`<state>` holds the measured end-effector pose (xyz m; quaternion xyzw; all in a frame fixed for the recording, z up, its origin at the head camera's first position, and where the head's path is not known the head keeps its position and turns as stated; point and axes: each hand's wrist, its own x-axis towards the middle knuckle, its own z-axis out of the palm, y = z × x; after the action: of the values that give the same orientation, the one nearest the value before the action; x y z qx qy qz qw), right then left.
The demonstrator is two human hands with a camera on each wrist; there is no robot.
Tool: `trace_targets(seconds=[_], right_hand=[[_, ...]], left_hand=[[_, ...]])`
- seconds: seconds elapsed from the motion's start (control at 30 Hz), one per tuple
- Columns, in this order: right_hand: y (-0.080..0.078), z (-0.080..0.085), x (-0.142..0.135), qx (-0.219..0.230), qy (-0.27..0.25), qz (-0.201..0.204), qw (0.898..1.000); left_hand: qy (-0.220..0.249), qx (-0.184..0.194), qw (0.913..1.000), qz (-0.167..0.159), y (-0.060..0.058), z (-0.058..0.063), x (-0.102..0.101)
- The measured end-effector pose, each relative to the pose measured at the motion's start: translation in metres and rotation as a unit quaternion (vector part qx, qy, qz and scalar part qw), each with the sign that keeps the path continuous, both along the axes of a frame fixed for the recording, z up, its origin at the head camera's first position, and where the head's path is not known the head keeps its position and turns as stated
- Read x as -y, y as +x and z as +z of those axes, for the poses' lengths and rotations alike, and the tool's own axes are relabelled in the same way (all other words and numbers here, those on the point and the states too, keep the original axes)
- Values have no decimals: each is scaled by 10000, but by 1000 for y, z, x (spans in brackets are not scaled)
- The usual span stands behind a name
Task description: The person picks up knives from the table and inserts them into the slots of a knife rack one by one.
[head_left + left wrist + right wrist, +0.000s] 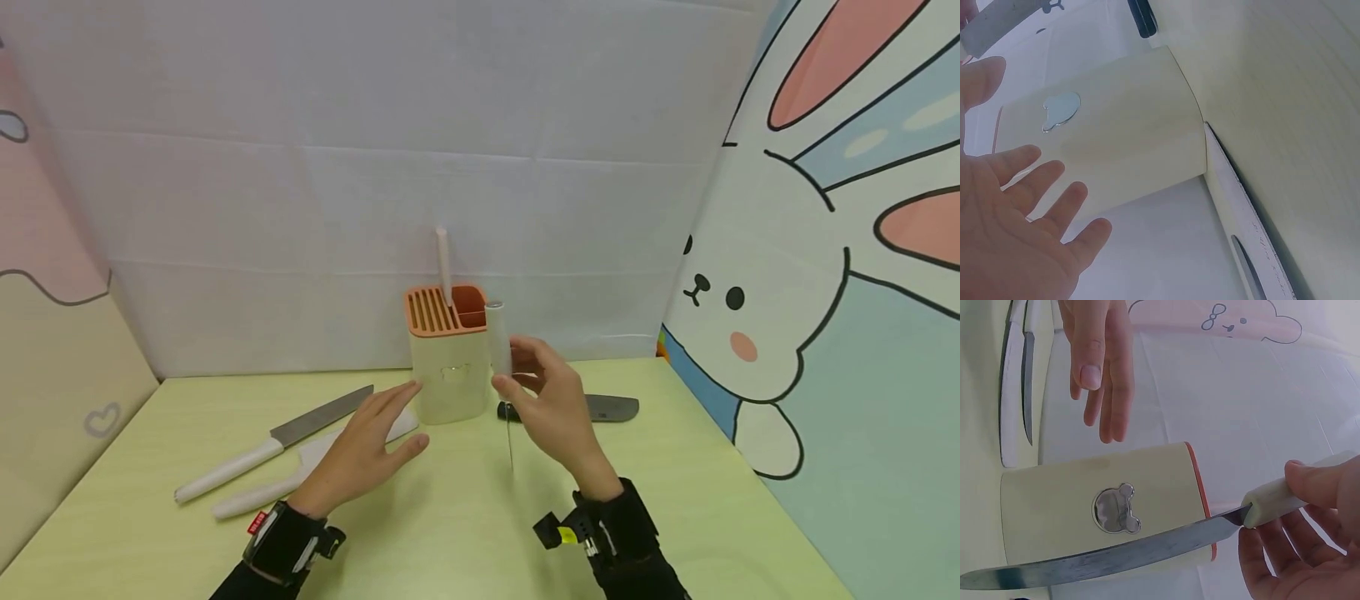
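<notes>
My right hand (551,408) holds a knife by its white handle (498,340), fingers and thumb around it. Its long blade (1116,555) points down in front of the cream knife block (448,387) in the head view. The block has an orange slotted top (431,312), and a bear-shaped emblem (1116,509) shows on its front. One white handle (444,262) sticks up from the top. To the block's front left, my left hand (367,450) hovers with fingers extended, holding nothing, over the white-bladed knife (258,497).
Left of the block lies another white-handled knife with a grey blade (322,418), beside the white-bladed one. A black-handled knife with a dark blade (611,407) lies behind my right hand. A white sheet (300,208) hangs behind the pale green table (450,533).
</notes>
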<state>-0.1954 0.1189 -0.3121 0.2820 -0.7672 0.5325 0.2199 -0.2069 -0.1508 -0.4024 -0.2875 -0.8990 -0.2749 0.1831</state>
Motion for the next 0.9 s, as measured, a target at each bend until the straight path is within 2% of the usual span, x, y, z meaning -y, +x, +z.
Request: trace_targets(seconds=[0.13, 0.57, 0.9], right_hand=[[14, 13, 8, 276, -257, 98, 9992], [15, 13, 11, 727, -664, 381, 9944], [14, 7, 13, 722, -723, 474, 9936]], left_hand=[[8, 32, 10000, 18, 0, -2, 0], [3, -10, 10000, 24, -1, -4, 1], [331, 489, 9982, -44, 0, -3, 0]])
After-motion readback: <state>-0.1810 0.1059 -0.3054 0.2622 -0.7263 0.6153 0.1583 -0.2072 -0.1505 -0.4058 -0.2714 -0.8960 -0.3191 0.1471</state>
